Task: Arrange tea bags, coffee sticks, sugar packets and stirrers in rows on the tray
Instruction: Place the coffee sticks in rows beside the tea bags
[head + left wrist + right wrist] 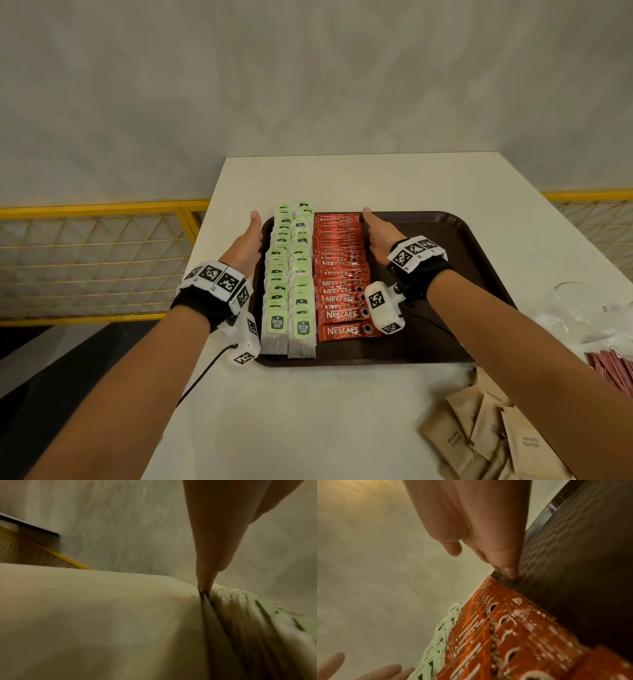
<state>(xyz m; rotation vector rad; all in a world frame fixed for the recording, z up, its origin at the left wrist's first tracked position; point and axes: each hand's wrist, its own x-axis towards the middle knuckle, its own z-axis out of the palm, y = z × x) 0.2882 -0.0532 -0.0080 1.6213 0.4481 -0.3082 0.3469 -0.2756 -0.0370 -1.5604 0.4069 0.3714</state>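
Observation:
A dark brown tray point(445, 274) lies on the white table point(325, 411). Two rows of green-tagged tea bags point(289, 274) fill its left side, and a row of red Nescafé coffee sticks point(340, 274) lies beside them. My left hand point(248, 240) stands edge-on with straight fingers against the outer side of the tea bags point(248, 622). My right hand point(378, 236) stands the same way on the tray floor point(582, 574), its straight fingers point(510, 572) along the right ends of the coffee sticks point(513, 635). Neither hand holds anything.
Brown sugar packets point(486, 438) lie in a loose heap at the table's front right. Red packets point(613, 370) and clear plastic wrapping point(575, 308) sit at the right edge. A yellow mesh railing point(96, 260) runs beyond the table's left side.

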